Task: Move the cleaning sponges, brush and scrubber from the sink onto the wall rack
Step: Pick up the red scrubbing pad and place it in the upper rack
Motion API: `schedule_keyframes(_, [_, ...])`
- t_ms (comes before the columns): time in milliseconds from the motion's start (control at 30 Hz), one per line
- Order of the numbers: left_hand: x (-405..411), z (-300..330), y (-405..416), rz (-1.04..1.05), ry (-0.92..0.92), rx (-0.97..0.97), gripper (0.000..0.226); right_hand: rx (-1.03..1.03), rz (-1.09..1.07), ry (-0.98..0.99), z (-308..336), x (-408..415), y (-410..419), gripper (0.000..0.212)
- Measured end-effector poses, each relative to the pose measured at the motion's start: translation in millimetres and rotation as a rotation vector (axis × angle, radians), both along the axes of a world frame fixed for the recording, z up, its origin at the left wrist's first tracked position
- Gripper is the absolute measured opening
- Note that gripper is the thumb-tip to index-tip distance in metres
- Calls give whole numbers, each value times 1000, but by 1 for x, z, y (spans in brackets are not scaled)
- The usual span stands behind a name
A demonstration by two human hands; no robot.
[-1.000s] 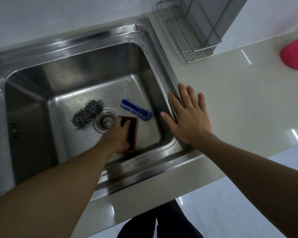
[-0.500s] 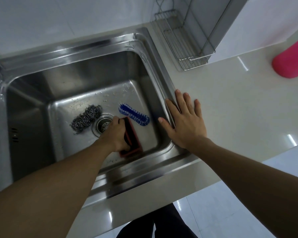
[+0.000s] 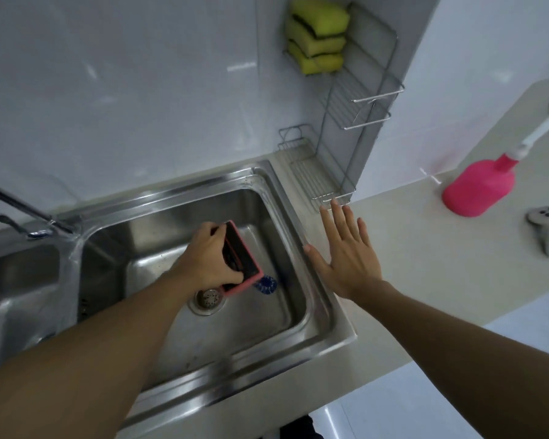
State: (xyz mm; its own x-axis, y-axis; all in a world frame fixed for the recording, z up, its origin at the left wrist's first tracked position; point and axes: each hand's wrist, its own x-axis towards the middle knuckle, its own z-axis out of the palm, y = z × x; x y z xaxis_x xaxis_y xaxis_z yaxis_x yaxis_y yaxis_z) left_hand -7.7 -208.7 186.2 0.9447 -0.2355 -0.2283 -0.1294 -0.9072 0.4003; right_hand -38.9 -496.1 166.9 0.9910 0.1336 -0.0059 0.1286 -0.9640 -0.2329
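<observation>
The left hand [image 3: 211,259] grips a pink-backed sponge [image 3: 242,259] with a dark scouring face, lifted above the basin of the steel sink [image 3: 327,315]. The right hand [image 3: 346,253] lies flat, fingers spread, on the tabletop [image 3: 425,258] at the sink's edge. A blue brush [image 3: 267,285] peeks out beneath the sponge near the drain [image 3: 207,299]. Three yellow-green sponges [image 3: 317,36] sit stacked on the wall rack [image 3: 362,99].

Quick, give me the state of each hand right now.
Left hand: closed on the pink-edged sponge, lifted above the sink.
Right hand: open, fingers spread, holding nothing, by the sink's right edge over the countertop.
</observation>
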Motion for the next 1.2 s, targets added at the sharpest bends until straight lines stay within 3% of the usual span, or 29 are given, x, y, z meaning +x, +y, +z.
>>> schedule_keyframes(133, [18, 50, -11, -11, -127, -26, 102, 13, -46, -167, 38, 10, -16, 82])
schedule_keyframes(400, [63, 149, -57, -48, -311, -76, 122, 134, -185, -466, 106, 53, -59, 81])
schedule_keyframes(567, [94, 200, -88, -89, -438, -151, 120, 218, -226, -615, 152, 107, -82, 83])
schedule_keyframes(667, [112, 224, -106, -130, -516, -181, 116, 162, -209, -695, 177, 141, -91, 85])
schedule_keyframes(767, [130, 240, -122, -172, -522, -180, 117, 58, -162, -766, 186, 166, -95, 82])
schedule_keyframes(1200, [174, 240, -169, -310, -324, -214, 111, 9, -6, -850, 160, 191, -125, 81])
